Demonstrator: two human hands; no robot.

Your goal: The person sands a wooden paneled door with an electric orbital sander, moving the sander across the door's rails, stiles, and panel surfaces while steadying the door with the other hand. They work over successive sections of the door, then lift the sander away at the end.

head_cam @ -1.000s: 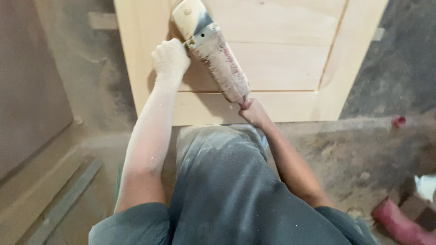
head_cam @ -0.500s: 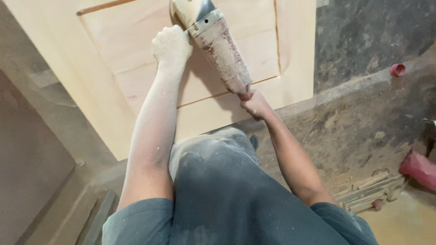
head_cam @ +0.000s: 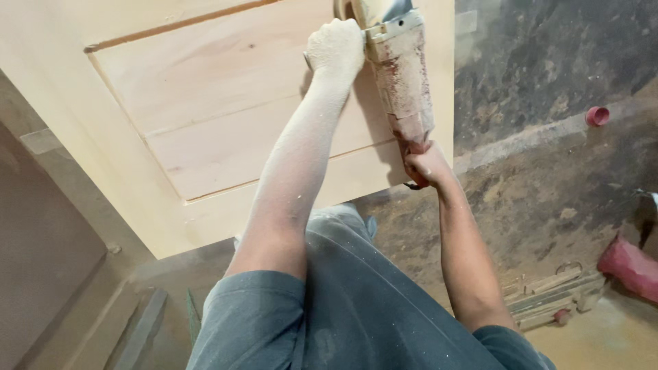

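Both hands, left point(head_cam: 336, 48) and right point(head_cam: 425, 164), clamp the grinder point(head_cam: 401, 75), sanding the door point(head_cam: 205, 130); steady pressure seems needed next.

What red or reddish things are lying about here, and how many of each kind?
Dusty reddish power sander, held by left hand and right hand: 1
Small red cap on the floor: 1
Red object at the right edge: 1
Total: 3

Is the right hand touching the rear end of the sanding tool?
Touching. The head view shows the right hand wrapped around the rear end of the sanding tool, no gap visible.
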